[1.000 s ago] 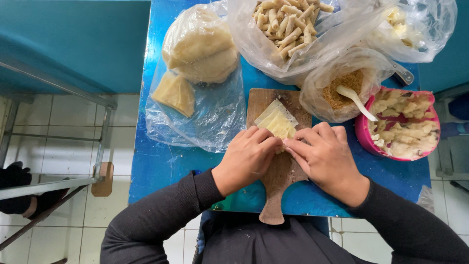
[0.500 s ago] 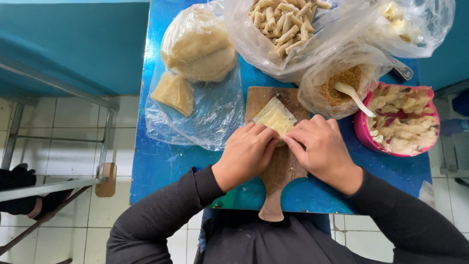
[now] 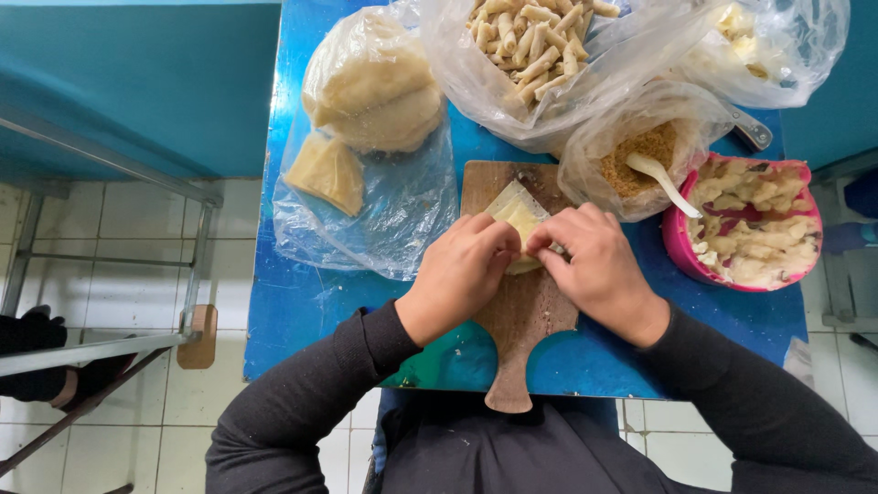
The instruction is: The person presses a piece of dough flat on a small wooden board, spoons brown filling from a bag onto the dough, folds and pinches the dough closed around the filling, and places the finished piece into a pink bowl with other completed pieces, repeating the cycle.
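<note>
A thin pale pastry sheet [image 3: 514, 209] lies on a wooden cutting board [image 3: 526, 316] on a blue table [image 3: 302, 302]. My left hand [image 3: 462, 270] and my right hand [image 3: 590, 261] meet over the sheet's near edge, fingertips pinching and folding it. The lower part of the sheet is hidden under my fingers. Both sleeves are dark.
A clear bag of stacked pastry sheets [image 3: 370, 87] with a loose folded piece [image 3: 325, 171] lies left. Behind the board are a bag of rolled sticks [image 3: 530, 41], a bag of brown crumbs with a white spoon [image 3: 658, 174] and a pink bowl of filling [image 3: 754, 224].
My hands have drawn closer together over the sheet, folding its near edge; more of the sheet is covered than a second ago.
</note>
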### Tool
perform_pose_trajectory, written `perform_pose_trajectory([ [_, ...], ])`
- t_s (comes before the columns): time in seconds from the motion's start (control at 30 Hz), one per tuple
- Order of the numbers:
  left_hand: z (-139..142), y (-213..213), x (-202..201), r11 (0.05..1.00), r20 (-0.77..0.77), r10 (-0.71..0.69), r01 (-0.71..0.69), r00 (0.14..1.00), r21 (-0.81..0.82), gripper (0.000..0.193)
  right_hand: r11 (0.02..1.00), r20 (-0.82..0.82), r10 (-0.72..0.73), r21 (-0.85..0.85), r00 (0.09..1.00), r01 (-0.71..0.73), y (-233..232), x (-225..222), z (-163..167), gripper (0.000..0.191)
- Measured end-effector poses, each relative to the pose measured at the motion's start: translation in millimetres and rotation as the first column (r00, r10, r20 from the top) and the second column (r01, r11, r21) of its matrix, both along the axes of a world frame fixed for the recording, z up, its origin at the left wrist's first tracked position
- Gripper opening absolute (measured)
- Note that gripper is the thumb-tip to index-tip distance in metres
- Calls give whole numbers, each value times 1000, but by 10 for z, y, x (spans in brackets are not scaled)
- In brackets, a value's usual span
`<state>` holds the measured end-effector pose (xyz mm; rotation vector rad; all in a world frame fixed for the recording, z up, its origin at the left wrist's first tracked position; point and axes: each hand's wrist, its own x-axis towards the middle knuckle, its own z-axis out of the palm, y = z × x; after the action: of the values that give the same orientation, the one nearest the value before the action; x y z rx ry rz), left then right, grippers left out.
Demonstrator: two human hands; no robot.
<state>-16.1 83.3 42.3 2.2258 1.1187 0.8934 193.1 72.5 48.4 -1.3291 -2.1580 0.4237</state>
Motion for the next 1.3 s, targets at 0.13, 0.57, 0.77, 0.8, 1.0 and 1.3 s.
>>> perform_pose_trajectory([
  [0.13, -37, -27, -16, 997, -27, -36, 38, 999, 62, 7, 999, 83, 18, 48, 996, -22, -67, -35, 48, 14],
  [0.57, -66, -54, 12, 992, -67, -25, 33, 997, 119, 7, 999, 89, -40, 31, 995, 38, -73, -58, 15, 6],
  [0.77, -39, -23, 41, 997, -9, 69, -69, 998, 34, 5, 978, -55, -74, -201, 996, 62, 101, 7, -42, 13],
  [0.8, -33, -15, 40, 997, -4, 80, -80, 997, 17, 6, 970, -74, -68, -239, 995, 49, 116, 8, -41, 14],
  [1.0, -36, 22, 14, 999, 20, 11, -11, 1000, 40, 8, 999, 17, -19, -34, 1000, 20, 22, -41, 10, 8],
  [1.3, -57, 8, -24, 994, -35, -73, 76, 997, 82, 8, 996, 131, 0, 87, 991, -12, -82, -102, 110, 11],
])
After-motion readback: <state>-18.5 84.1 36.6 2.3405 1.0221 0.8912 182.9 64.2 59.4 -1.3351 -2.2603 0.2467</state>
